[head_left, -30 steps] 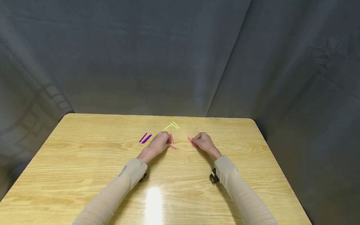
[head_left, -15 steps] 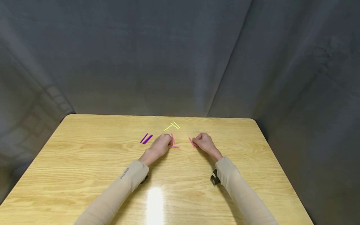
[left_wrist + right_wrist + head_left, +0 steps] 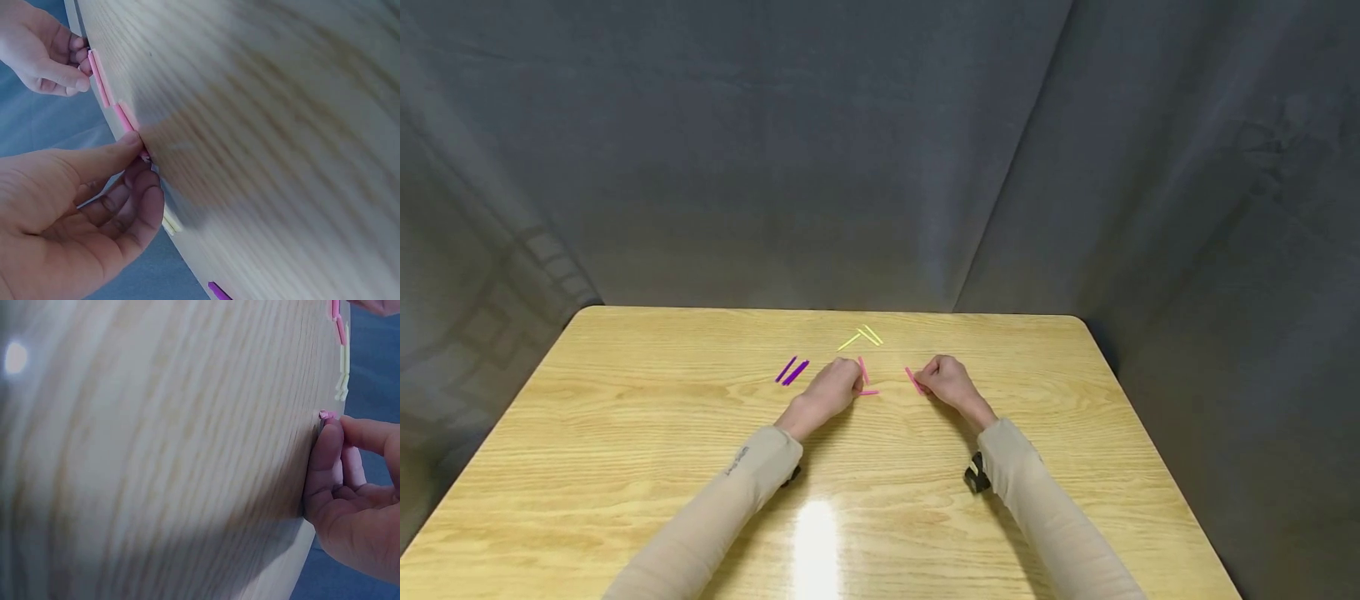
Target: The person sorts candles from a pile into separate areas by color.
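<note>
My left hand (image 3: 833,387) pinches one end of a short, thin pink stick (image 3: 869,392) between thumb and fingers, low over the wooden table; the left wrist view shows the pinch on this stick (image 3: 124,117). Just beyond it another pink stick (image 3: 863,370) lies slanted on the table, its lower end near the held one. To the right, my right hand (image 3: 950,382) pinches a third pink stick (image 3: 912,377), which slants down toward the right. In the right wrist view only a small pink end (image 3: 325,415) sticks out past the fingertips.
Beyond the hands lie several thin yellow sticks (image 3: 850,342), set like a peaked roof. Several purple sticks (image 3: 796,372) lie side by side left of the left hand. Dark grey curtains (image 3: 775,167) hang behind the table's far edge (image 3: 730,309).
The pink stick at my left hand has turned from slanting downward to lying nearly level. My right hand keeps its pinch in about the same place.
</note>
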The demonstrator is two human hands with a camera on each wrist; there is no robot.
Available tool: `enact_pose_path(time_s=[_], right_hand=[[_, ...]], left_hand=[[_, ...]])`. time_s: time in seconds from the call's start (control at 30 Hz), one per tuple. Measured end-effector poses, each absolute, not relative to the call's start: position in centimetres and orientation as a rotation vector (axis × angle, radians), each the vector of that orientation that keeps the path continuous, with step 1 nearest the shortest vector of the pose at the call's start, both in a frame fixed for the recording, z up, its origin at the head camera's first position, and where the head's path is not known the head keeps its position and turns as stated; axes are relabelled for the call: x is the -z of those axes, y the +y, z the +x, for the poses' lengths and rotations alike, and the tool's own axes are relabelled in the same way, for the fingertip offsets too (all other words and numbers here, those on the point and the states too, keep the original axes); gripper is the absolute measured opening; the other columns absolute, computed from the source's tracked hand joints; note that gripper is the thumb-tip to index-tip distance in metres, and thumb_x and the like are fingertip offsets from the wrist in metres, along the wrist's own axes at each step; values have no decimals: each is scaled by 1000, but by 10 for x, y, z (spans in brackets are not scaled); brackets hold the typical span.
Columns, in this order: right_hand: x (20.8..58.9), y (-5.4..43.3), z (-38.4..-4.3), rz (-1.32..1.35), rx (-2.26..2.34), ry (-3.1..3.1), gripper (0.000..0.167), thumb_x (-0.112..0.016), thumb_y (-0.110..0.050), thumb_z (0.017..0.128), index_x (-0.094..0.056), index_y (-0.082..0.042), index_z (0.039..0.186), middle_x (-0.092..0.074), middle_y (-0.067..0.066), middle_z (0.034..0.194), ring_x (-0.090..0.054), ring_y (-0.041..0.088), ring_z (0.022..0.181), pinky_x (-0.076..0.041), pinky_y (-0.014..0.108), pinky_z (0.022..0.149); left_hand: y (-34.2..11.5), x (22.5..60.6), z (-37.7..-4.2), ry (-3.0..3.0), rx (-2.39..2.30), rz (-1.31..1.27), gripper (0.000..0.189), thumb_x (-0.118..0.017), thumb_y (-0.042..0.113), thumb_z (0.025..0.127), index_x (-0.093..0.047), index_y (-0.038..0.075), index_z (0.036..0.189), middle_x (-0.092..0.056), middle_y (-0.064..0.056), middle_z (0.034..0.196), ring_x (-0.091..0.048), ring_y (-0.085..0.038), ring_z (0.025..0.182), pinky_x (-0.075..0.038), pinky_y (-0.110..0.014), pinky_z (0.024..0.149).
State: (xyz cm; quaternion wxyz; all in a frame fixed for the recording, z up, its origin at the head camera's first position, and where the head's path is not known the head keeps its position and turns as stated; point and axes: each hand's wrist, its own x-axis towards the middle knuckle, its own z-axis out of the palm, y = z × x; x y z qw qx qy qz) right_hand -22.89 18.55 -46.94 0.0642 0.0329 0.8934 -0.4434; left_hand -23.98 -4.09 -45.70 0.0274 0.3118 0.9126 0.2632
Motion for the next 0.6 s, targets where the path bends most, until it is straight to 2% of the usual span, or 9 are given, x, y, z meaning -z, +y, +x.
enact_pose_path(time_s=[0.17,0.3,0.47,0.6], right_hand=[[470,186,-229,92,1336,2681,10,-62,-6,91,-57,2,88,-62,10,73,-58,14,58,-48,23,52],[470,186,-230,107,1346,2683,11,-63,-6,91,-58,2,87,-63,10,72,-57,13,57,-47,23,51],[470,185,-231,112,1350,2707,11,-65,-7,90,-59,2,84,-61,8,69,-54,11,54,-43,21,49],[469,184,-231,108,1339,2718,12,-66,-7,89,-60,2,83,-61,6,67,-53,10,52,-42,20,48]], left_hand=[[-42,456,-238,2791,-822,988,41,-45,-23,65,-30,13,53,-14,6,53,-18,-10,51,-19,-22,49],[-41,457,-239,2793,-813,997,37,-45,-23,64,-36,11,53,-20,5,53,-22,-10,52,-21,-23,51],[-38,458,-239,2792,-795,1008,29,-53,-21,66,-54,6,58,-40,5,55,-35,-9,55,-30,-22,54],[-34,458,-238,2753,-750,1037,27,-63,-17,74,-56,6,62,-41,5,57,-36,-9,56,-31,-22,54]])
